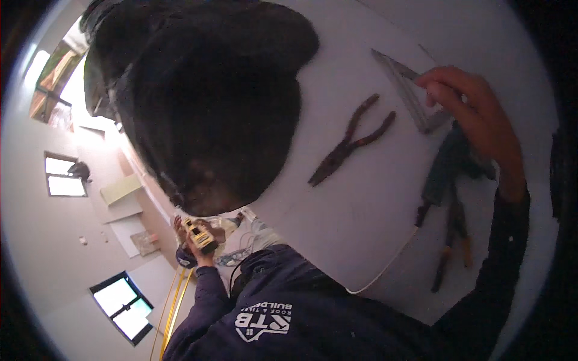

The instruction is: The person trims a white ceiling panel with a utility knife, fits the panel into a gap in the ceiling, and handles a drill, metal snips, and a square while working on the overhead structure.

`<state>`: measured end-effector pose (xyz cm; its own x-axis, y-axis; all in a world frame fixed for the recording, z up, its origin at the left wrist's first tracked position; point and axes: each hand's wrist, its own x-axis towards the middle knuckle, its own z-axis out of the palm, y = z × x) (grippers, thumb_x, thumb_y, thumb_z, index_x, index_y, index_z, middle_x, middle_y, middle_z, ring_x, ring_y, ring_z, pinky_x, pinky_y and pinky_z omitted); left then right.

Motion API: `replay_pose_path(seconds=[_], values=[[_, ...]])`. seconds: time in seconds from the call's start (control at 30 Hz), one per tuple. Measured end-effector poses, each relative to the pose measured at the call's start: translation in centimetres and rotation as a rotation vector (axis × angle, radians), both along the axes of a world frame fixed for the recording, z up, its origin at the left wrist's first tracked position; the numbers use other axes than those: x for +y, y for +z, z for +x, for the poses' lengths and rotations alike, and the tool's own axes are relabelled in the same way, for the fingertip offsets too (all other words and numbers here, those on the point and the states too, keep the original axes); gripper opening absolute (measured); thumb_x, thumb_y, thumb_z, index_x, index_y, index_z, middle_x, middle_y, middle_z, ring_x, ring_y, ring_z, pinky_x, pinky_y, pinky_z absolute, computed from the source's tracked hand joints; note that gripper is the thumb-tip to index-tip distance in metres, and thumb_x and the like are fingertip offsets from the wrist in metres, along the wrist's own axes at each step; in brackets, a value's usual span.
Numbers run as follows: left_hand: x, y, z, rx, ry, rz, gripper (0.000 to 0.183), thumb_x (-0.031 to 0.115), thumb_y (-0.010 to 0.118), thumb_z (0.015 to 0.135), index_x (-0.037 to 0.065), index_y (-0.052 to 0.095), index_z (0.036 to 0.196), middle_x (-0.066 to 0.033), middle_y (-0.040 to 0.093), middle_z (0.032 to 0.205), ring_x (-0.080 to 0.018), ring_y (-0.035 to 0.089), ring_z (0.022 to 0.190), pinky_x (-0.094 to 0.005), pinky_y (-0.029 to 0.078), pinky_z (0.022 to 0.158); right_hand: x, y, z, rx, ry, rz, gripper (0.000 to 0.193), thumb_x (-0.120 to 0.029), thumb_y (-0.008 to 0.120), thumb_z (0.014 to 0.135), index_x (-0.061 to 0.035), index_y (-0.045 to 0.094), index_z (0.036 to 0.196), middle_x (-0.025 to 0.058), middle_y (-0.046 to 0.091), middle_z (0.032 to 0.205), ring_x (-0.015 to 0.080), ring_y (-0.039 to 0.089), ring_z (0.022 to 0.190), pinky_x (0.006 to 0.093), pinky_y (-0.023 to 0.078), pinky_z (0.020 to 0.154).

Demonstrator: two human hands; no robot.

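My right hand [469, 99] reaches in from the right side, thumb and fingers closed on the edge of a triangular square [404, 90] lying on a pale flat surface. Below that hand is a dark green corded power tool [445, 165]. A pair of pliers [355, 135] with reddish-brown handles lies spread left of the square. At the lower left, my left hand [203, 256] is wrapped round a yellow-and-black block-shaped tool [200, 236]; its exact kind is unclear. A large dark rounded shape [211, 90], too dim to identify, covers the upper left and hides much behind it.
Another hand tool [448, 256] with black and orange handles lies under the power tool. A white cord [385, 271] runs from the power tool toward my dark sweatshirt [337, 307]. Yellow strips [176, 304] stretch down by my left sleeve. Windows [123, 307] show in the wall at left.
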<state>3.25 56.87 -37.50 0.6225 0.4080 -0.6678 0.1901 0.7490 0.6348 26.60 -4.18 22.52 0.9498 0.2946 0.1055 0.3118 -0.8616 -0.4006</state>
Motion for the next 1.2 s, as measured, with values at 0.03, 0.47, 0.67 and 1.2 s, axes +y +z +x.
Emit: replay_pose_path(seconds=[0.03, 0.47, 0.67, 1.2], values=[[0.1, -0.1, 0.4, 0.008, -0.005, 0.011, 0.050, 0.046, 0.063, 0.107, 0.001, 0.064, 0.131, -0.0183, 0.070, 0.121, -0.0330, 0.072, 0.107, -0.0507, 0.061, 0.094, -0.7, 0.2, 0.0, -0.004, -0.025, -0.021, 0.028, -0.024, 0.062, 0.111, -0.0022, 0.077, 0.118, 0.0067, 0.073, 0.097, 0.0165, 0.065, 0.091, 0.0340, 0.052, 0.086], [4.8, -1.0, 0.0, 0.293, 0.009, 0.430, 0.045, 0.036, 0.059, 0.111, -0.004, 0.069, 0.130, -0.0240, 0.071, 0.130, -0.0372, 0.070, 0.118, -0.0495, 0.058, 0.101, -7.6, -1.6, -3.4, 0.070, -0.117, -0.213, 0.034, -0.029, 0.073, 0.102, -0.0029, 0.076, 0.125, 0.0145, 0.077, 0.117, 0.0294, 0.072, 0.107, 0.0413, 0.056, 0.096], [14.4, 6.9, 1.8, 0.441, 0.346, 1.263, 0.043, 0.031, 0.057, 0.113, -0.006, 0.071, 0.130, -0.0266, 0.071, 0.134, -0.0392, 0.069, 0.123, -0.0489, 0.056, 0.104, -8.2, -5.7, -6.5, -0.027, -0.145, -0.429, 0.036, -0.037, 0.075, 0.099, -0.0077, 0.076, 0.120, 0.0132, 0.074, 0.115, 0.0357, 0.069, 0.108, 0.0482, 0.056, 0.092], [-35.0, 44.8, 10.4, -1.430, -1.266, 1.651, 0.050, -0.002, 0.074, 0.075, 0.010, 0.079, 0.124, -0.0112, 0.073, 0.138, -0.0329, 0.068, 0.126, -0.0467, 0.057, 0.105, -7.4, -9.3, -6.4, -0.155, -0.140, -0.372, 0.038, -0.043, 0.077, 0.089, -0.0074, 0.073, 0.098, 0.0145, 0.074, 0.088, 0.0388, 0.072, 0.087, 0.0522, 0.055, 0.080]])
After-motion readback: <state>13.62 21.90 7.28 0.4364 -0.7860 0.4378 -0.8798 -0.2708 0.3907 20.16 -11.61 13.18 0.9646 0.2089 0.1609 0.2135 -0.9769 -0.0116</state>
